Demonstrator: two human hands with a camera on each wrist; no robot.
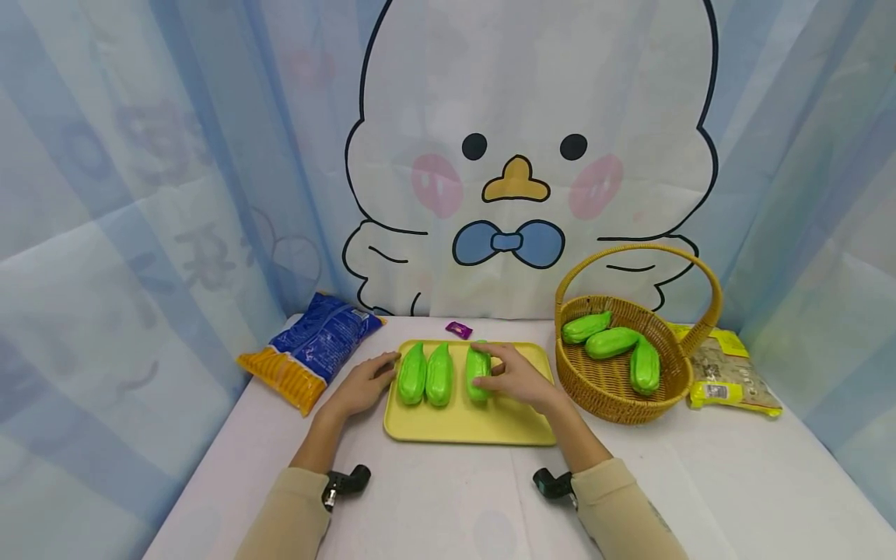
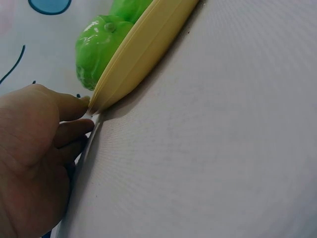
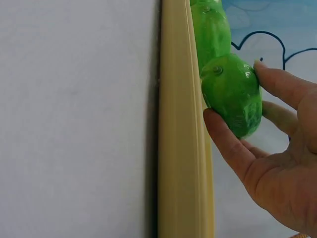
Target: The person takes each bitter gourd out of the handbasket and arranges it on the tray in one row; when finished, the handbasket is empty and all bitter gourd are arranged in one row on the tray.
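Note:
On a yellow tray (image 1: 455, 426) lie two green gourds, the left gourd (image 1: 411, 375) beside the middle gourd (image 1: 439, 375). Apart from them, to the right, is a third green gourd (image 1: 477, 375). My right hand (image 1: 519, 378) holds this third one between thumb and fingers; the right wrist view shows the gourd (image 3: 232, 94) end-on, just over the tray's rim (image 3: 181, 148). At the tray's left edge, my left hand (image 1: 360, 386) pinches the rim (image 2: 133, 64), thumb on one side and fingers on the other.
Several green gourds lie in a wicker basket (image 1: 595, 393) with a tall handle, at the right. Behind it is a yellow packet (image 1: 728, 373). A blue and orange bag (image 1: 315, 346) lies at the left, and a small purple packet (image 1: 459, 330) behind the tray.

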